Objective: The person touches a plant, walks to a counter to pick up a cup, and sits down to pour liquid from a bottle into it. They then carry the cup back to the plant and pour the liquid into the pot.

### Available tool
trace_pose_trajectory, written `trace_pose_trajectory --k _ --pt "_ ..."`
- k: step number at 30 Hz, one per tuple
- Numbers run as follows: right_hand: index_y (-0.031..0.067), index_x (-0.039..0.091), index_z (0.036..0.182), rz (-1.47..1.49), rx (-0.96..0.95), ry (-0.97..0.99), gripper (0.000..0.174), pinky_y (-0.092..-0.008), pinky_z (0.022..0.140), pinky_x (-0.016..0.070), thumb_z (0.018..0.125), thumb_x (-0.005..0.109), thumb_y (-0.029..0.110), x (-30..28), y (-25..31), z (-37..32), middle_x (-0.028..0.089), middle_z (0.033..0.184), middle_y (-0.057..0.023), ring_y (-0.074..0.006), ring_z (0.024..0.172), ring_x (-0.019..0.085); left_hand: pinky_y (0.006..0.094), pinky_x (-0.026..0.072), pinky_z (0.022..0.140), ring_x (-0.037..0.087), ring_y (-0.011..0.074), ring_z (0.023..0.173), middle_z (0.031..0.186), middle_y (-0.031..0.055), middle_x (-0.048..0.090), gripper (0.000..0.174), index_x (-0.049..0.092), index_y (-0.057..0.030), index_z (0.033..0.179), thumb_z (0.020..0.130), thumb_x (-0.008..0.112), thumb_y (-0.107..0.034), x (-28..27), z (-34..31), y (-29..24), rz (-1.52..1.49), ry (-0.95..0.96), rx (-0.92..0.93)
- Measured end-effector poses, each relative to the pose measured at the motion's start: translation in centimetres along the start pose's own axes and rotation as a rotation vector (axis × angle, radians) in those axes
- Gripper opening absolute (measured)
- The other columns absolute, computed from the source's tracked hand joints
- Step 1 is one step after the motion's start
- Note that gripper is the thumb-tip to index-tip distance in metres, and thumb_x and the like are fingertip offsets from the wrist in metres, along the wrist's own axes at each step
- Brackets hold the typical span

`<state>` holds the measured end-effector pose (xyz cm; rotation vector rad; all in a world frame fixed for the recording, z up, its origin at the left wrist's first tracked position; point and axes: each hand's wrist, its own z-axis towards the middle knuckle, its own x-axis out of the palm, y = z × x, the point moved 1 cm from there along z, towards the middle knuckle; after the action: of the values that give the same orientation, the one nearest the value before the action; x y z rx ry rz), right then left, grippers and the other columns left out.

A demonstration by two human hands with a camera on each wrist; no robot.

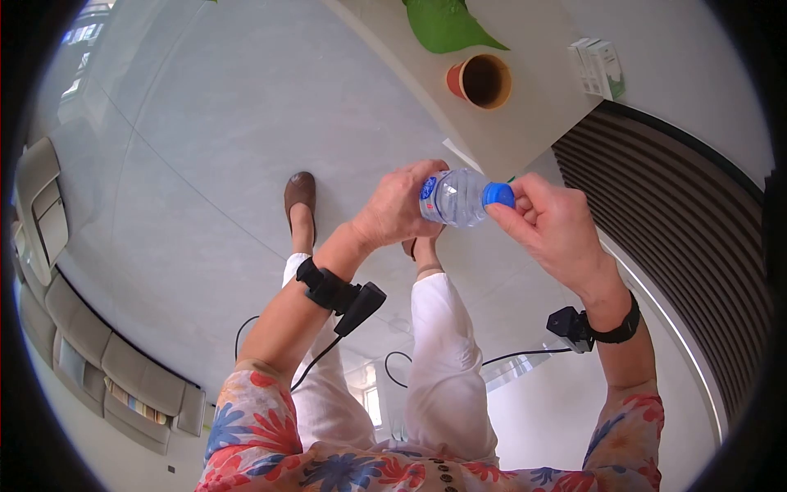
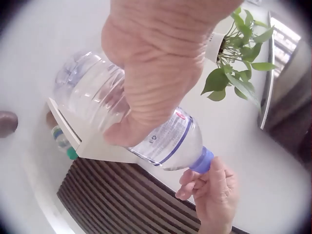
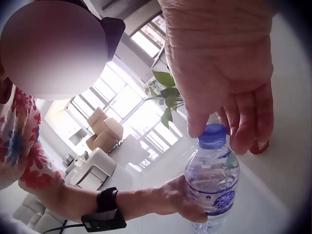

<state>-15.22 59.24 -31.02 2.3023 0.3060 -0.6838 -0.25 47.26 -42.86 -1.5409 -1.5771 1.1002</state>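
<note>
A clear plastic bottle [image 1: 461, 198] with a blue cap [image 1: 498, 195] is held sideways in front of the body, cap toward the right. The left hand [image 1: 400, 203] grips its body; in the left wrist view that hand [image 2: 156, 68] wraps round the bottle [image 2: 180, 141] beside its label. Thumb and fingers of the right hand [image 1: 551, 228] pinch the blue cap. In the right wrist view the right hand [image 3: 224, 83] has its thumb at one side of the cap [image 3: 212, 135] and fingers at the other. The cap sits on the bottle's neck.
Beyond the hands, a table [image 1: 533, 123] bears a paper cup [image 1: 482, 82] with dark contents, a green leafy plant [image 1: 447, 25] and a small white box [image 1: 598, 67]. A slatted panel [image 1: 672, 197] stands at the right, a sofa [image 1: 123, 369] at the far left. Another bottle [image 2: 62, 140] shows beside the table.
</note>
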Motion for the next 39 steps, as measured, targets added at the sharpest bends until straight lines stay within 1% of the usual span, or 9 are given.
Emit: trace_pose_trajectory --k 5,7,13,17,20,22,28,36,39 --pt "0.0027 0.056 0.088 0.016 -0.094 -0.042 0.022 -0.0342 0.054 0.0474 0.078 0.069 0.017 0.2 0.0 0.3 0.058 0.067 -0.0123 -0.0275 0.058 0.059 0.0361 0.0478 0.084 0.059 0.0323 0.094 0.100 0.0144 0.061 0.062 0.052 -0.0043 0.112 0.055 0.076 -0.010 0.2 0.2 0.5 0.002 -0.022 0.015" --pt "0.0033 0.057 0.095 -0.073 -0.416 -0.173 0.026 -0.0354 0.059 0.0484 0.077 0.070 0.017 0.4 0.0 0.4 0.059 0.072 -0.0128 -0.0290 0.065 0.060 0.0350 0.0480 0.084 0.060 0.0306 0.094 0.102 0.0151 0.061 0.066 0.051 -0.0040 0.117 0.057 0.078 -0.010 0.3 -0.2 0.8 0.003 -0.005 0.018" --pt "0.0027 0.055 0.103 -0.025 -0.058 0.032 0.030 -0.0363 0.067 0.0489 0.078 0.067 0.013 0.3 0.7 0.3 0.058 0.093 -0.0139 -0.0318 0.079 0.059 0.0345 0.0478 0.084 0.060 0.0298 0.094 0.102 0.0148 0.061 0.066 0.050 -0.0037 0.117 0.057 0.077 -0.008 0.2 0.2 1.1 0.020 -0.010 0.005" --pt "0.0019 0.055 0.102 -0.122 -0.062 0.027 0.029 -0.0371 0.067 0.0495 0.078 0.066 0.012 0.2 0.8 0.6 0.059 0.095 -0.0139 -0.0319 0.078 0.060 0.0353 0.0478 0.084 0.059 0.0326 0.094 0.100 0.0136 0.062 0.063 0.053 -0.0047 0.113 0.054 0.074 -0.011 0.1 0.5 1.1 -0.021 -0.014 -0.024" --pt "0.0020 0.055 0.104 -0.241 -0.310 -0.113 0.028 -0.0372 0.066 0.0498 0.078 0.064 0.008 0.0 0.1 0.6 0.062 0.091 -0.0136 -0.0319 0.076 0.061 0.0349 0.0477 0.085 0.060 0.0324 0.095 0.100 0.0141 0.062 0.064 0.052 -0.0046 0.115 0.055 0.074 -0.012 0.3 1.0 1.6 -0.036 -0.010 -0.050" --pt "0.0030 0.056 0.108 -0.075 -0.277 -0.225 0.031 -0.0344 0.064 0.0497 0.077 0.063 0.002 -0.5 0.0 0.4 0.062 0.093 -0.0123 -0.0282 0.075 0.061 0.0347 0.0477 0.085 0.060 0.0322 0.095 0.100 0.0145 0.063 0.065 0.052 -0.0046 0.116 0.055 0.074 -0.012 0.3 1.2 1.8 -0.051 -0.022 -0.059" --pt "0.0054 0.057 0.112 0.053 -0.091 -0.203 0.038 -0.0267 0.060 0.0487 0.075 0.065 0.002 1.0 -2.6 -1.7 0.062 0.094 -0.0089 -0.0171 0.072 0.061 0.0348 0.0468 0.086 0.060 0.0314 0.096 0.103 0.0157 0.063 0.066 0.052 -0.0040 0.117 0.055 0.075 -0.015 0.0 2.5 1.9 -0.054 -0.030 -0.118" --pt "0.0065 0.056 0.114 0.187 0.014 -0.167 0.038 -0.0263 0.059 0.0488 0.077 0.066 0.004 4.7 -5.3 -4.0 0.062 0.095 -0.0080 -0.0159 0.071 0.061 0.0321 0.0463 0.084 0.061 0.0228 0.089 0.096 0.0104 0.064 0.061 0.055 -0.0021 0.111 0.056 0.075 -0.019 0.3 5.9 3.1 -0.068 -0.095 -0.121" --pt "0.0057 0.056 0.114 0.209 0.022 -0.154 0.039 -0.0264 0.059 0.0490 0.077 0.066 0.004 4.8 -6.2 -4.0 0.062 0.094 -0.0085 -0.0159 0.070 0.061 0.0343 0.0471 0.083 0.061 0.0300 0.089 0.094 0.0157 0.064 0.065 0.055 -0.0009 0.112 0.052 0.073 -0.019 0.7 6.7 2.8 -0.077 -0.091 -0.153"
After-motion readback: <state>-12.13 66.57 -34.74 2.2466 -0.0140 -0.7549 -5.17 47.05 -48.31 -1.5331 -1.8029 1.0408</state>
